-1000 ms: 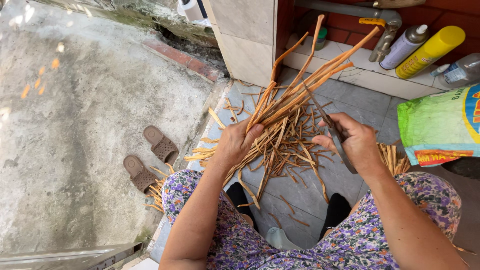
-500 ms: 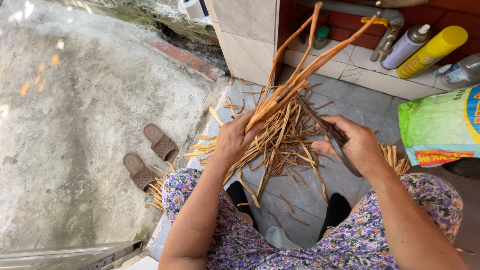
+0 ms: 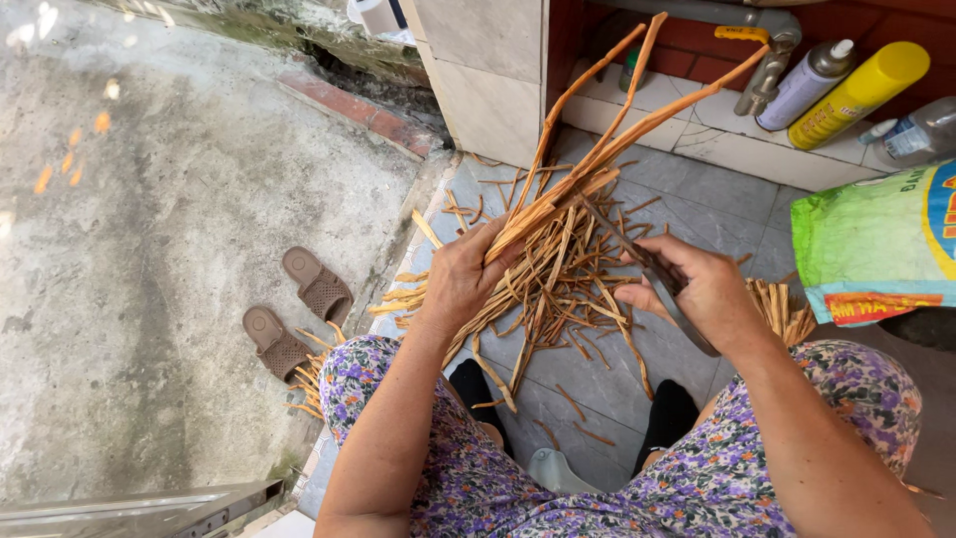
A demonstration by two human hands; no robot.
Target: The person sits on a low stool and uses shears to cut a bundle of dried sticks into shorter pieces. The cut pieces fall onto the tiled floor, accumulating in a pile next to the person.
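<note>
Strips (image 3: 597, 149): long orange-tan slivers, fanned upward from left hand (image 3: 463, 284), above grey tile floor (image 3: 697, 209).
Left hand: closed around strips' lower ends.
Right hand (image 3: 702, 294): wrapped on dark knife (image 3: 647, 269), blade against strips.
Floor: littered with shavings (image 3: 558, 289); rough concrete (image 3: 149, 199) to the left, brown sandals (image 3: 294, 314) on it.
Wall ledge: spray cans (image 3: 836, 90), bag (image 3: 876, 244) cut off at right.
Hidden: knife tip among strips.

Brown slippers (image 3: 299, 311) on concrete, yellow spray can (image 3: 858, 93), green sack (image 3: 876, 244).
</note>
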